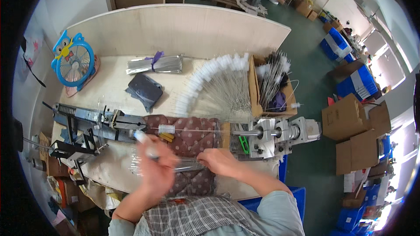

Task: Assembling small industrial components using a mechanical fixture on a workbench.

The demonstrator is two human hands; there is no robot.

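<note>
My left hand (156,164) is raised in front of the machine's left clamp (129,123), smeared by motion, with something white at its fingertips. Whether it grips anything cannot be made out. My right hand (218,161) has its fingers pinched together above a bundle of thin metal wires (186,166); what lies between them is hidden. Just beyond both hands, a small white bristle brush (166,129) sits on a thin wire stretched between the left clamp and the metal spindle unit (280,133) on the right. A brown dotted cushion (192,137) lies beneath the wire.
Many white-tipped wire brushes (214,83) fan out at the back, beside a cardboard box (255,89) of more brushes. A tied wire bundle (164,64), a dark cloth (146,89) and a blue owl-shaped fan (74,63) stand farther left. A green clip (243,144) lies near the spindle.
</note>
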